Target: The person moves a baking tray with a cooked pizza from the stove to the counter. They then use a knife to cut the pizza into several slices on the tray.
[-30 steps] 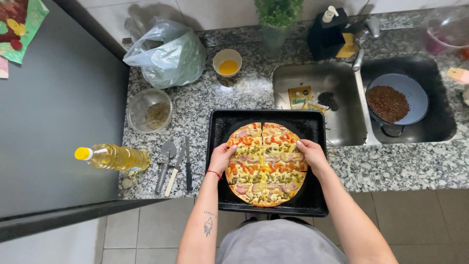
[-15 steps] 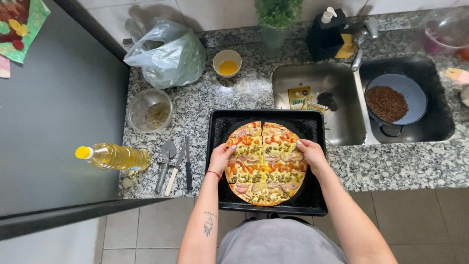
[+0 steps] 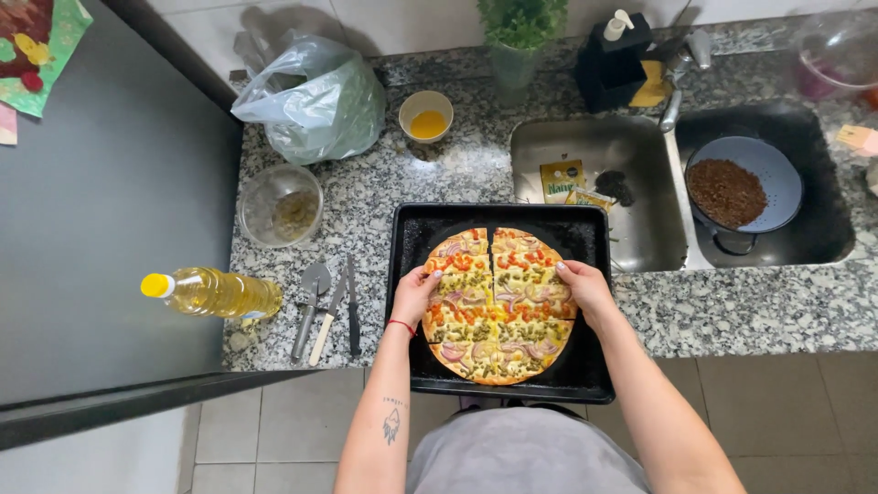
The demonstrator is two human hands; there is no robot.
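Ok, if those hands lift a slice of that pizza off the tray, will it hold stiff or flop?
The pizza looks thin and heavily topped, so a slice would probably sag at its tip. Its cuts look clean, so slices should likely separate easily. Loose toppings may slide off if tilted.

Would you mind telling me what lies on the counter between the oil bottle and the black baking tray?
In the head view, three utensils lie side by side between the oil bottle and the baking tray: a pizza cutter, a light-handled knife and a dark-handled knife.
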